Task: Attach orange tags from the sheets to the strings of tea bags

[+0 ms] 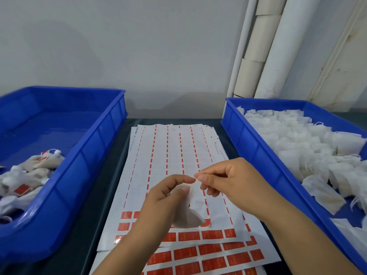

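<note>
A white tea bag hangs over the middle of the sticker sheets. My left hand pinches its top between thumb and fingers. Just to the right, my right hand pinches the bag's thin white string at the fingertips. The two hands nearly touch. Orange tags fill the near rows of the top sheet; the far rows are peeled, with only orange strips left. More tagged sheets lie underneath.
A blue bin on the left holds a few tagged tea bags in its near corner. A blue bin on the right is full of untagged white tea bags. White pipes stand against the back wall.
</note>
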A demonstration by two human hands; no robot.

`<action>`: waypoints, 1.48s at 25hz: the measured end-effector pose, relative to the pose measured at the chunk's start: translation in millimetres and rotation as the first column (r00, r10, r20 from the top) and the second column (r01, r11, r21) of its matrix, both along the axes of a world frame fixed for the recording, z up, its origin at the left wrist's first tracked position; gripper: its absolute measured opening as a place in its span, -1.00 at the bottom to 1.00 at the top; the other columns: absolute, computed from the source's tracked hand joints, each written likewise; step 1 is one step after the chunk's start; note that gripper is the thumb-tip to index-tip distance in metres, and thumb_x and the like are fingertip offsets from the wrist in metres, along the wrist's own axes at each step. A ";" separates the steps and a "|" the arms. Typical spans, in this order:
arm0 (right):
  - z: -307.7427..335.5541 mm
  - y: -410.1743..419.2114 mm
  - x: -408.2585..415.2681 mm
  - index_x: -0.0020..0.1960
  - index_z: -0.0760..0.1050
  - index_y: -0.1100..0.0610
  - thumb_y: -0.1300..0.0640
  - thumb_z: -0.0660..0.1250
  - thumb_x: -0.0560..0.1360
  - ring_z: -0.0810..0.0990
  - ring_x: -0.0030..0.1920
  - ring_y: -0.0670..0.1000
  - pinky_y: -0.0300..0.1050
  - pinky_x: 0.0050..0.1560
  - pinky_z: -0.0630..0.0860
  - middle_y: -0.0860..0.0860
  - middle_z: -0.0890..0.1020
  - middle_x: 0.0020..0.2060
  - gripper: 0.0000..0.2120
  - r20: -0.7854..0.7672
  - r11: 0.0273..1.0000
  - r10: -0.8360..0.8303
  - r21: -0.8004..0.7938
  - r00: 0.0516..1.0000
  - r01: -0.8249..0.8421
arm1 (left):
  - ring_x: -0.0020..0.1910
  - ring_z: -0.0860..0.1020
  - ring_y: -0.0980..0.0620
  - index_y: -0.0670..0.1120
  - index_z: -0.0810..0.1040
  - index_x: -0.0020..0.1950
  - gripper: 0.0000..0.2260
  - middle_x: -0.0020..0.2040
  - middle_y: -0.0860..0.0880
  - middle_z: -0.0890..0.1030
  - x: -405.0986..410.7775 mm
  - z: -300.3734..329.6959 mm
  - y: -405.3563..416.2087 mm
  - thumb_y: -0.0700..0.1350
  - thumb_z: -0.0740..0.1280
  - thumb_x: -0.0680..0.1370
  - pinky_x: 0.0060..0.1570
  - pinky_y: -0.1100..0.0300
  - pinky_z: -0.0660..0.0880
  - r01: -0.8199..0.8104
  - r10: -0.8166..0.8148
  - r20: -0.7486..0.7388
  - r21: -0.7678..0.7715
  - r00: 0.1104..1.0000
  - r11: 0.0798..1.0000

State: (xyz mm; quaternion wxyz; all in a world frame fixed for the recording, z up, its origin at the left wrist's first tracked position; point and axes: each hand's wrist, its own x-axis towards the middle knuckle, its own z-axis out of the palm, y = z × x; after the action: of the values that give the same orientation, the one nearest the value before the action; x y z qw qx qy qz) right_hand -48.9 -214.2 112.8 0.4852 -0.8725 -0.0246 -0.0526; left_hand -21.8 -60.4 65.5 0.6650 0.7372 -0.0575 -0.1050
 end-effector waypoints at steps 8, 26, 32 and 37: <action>-5.9 -3.8 3.7 -0.35 0.50 -0.22 0.06 0.40 0.45 0.56 -0.27 -0.35 -0.53 -0.31 0.45 -0.41 0.56 -0.42 -0.75 0.189 0.975 -0.188 -0.079 0.964 0.206 | -0.15 0.52 0.10 0.01 0.62 -0.30 -0.83 -0.26 0.20 0.61 2.0 -1.7 7.0 -0.07 0.34 0.49 -0.28 0.28 0.41 -0.005 0.003 0.023 0.088 1.000 0.996; -76.1 36.9 -2.6 0.12 0.33 -0.26 -0.34 0.32 0.36 0.46 -0.06 -0.21 -0.40 -0.07 0.37 -0.32 0.46 -0.02 -0.60 -0.219 0.994 -0.057 -0.105 0.974 0.035 | -0.04 0.56 -0.03 0.05 0.67 -0.26 -0.86 -0.22 0.08 0.67 10.3 0.3 -2.5 0.01 0.37 0.25 -0.25 0.14 0.54 -0.188 0.119 -0.203 -0.367 0.972 0.911; -80.5 40.8 -5.4 -0.05 0.50 -0.16 -0.03 0.22 0.56 0.61 -0.10 -0.14 -0.41 -0.14 0.51 -0.22 0.61 -0.12 -0.91 -0.255 0.982 -0.044 0.165 0.966 0.088 | -0.10 0.62 -0.01 0.06 0.69 -0.25 -0.86 -0.20 0.05 0.68 15.7 -4.9 -2.0 0.00 0.37 0.26 -0.19 0.20 0.53 -0.180 0.138 -0.152 -0.316 0.979 0.932; -67.8 30.8 -10.3 -0.32 0.60 -0.04 0.18 0.24 0.35 0.59 -0.18 -0.08 -0.23 -0.02 0.56 -0.09 0.60 -0.35 -0.79 -0.390 0.888 0.112 0.453 0.914 0.084 | -0.07 0.60 -0.07 0.00 0.69 -0.25 -0.87 -0.23 0.02 0.67 23.3 -12.9 1.0 -0.09 0.37 0.46 -0.01 0.07 0.52 -0.239 0.179 -0.215 -0.301 0.960 0.923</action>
State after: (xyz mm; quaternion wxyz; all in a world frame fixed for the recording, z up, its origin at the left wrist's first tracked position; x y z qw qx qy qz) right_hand -59.3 -183.4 45.0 0.6728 -0.7238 0.0832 0.1287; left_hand 1.5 -59.4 52.6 0.7869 0.6069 0.0668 -0.0898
